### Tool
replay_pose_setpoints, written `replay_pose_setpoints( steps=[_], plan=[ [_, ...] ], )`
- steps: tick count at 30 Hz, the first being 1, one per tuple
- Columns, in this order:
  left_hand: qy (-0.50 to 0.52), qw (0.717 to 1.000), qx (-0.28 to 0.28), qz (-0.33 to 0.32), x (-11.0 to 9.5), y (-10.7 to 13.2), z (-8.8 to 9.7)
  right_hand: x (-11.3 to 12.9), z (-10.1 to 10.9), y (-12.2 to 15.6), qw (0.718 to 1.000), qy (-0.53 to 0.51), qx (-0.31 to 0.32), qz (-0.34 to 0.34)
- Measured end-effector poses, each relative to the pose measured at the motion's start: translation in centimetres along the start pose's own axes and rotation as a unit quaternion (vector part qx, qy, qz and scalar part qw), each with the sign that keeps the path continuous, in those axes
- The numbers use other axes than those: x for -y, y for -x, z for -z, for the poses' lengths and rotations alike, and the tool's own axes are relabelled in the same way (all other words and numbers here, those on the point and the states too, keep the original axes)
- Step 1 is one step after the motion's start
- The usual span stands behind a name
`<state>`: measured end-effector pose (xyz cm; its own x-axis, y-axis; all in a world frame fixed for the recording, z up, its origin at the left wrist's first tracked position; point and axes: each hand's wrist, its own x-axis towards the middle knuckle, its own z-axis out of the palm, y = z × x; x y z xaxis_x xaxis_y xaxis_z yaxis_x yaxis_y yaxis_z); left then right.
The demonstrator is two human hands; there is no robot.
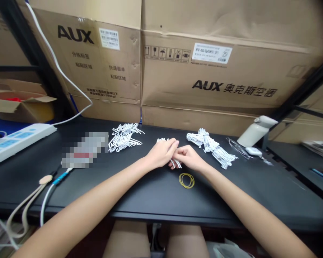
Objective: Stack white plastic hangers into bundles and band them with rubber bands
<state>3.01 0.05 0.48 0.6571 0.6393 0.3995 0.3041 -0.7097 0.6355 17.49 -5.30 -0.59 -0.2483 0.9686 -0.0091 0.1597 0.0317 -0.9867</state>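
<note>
My left hand [161,153] and my right hand [191,157] meet over the middle of the black table, both closed around a small bunch of white wire hooks [179,164]. The bunch's ends poke out at either side, while its middle is hidden by my fingers. Just below my right hand lie several yellow rubber bands [186,181]. Left of my hands, loose white hooks [123,142] lie in two heaps. To the right, several bunched groups of white hooks [210,145] form a slanting row.
Cardboard boxes [167,89] stand along the back edge. A pale bottle [254,132], glasses [237,147] and a small white case [253,151] are at the right. On the left are a blurred-out phone-like object [87,147], a power strip [23,139] and cables.
</note>
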Motion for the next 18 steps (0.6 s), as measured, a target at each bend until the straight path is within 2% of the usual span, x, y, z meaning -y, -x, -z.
replay_pose_setpoints(
  steps=[7, 10, 14, 18],
  plan=[
    [-0.012, 1.0, 0.015, 0.006, -0.3, 0.3, 0.2, -0.7, -1.2, 0.1, 0.994, 0.057, -0.022, 0.088],
    [0.02, 0.999, 0.012, 0.025, -0.2, 0.2, 0.2, -0.7, -1.3, 0.0, 0.991, 0.071, -0.031, 0.112],
    [0.072, 0.996, -0.019, 0.055, 0.2, -0.1, 0.1, -0.5, -1.1, -0.1, 0.987, 0.067, -0.08, 0.124],
    [0.056, 0.997, 0.038, 0.047, 0.1, -0.1, 0.2, -0.5, -0.9, -0.1, 0.984, 0.053, -0.105, 0.135]
  ],
)
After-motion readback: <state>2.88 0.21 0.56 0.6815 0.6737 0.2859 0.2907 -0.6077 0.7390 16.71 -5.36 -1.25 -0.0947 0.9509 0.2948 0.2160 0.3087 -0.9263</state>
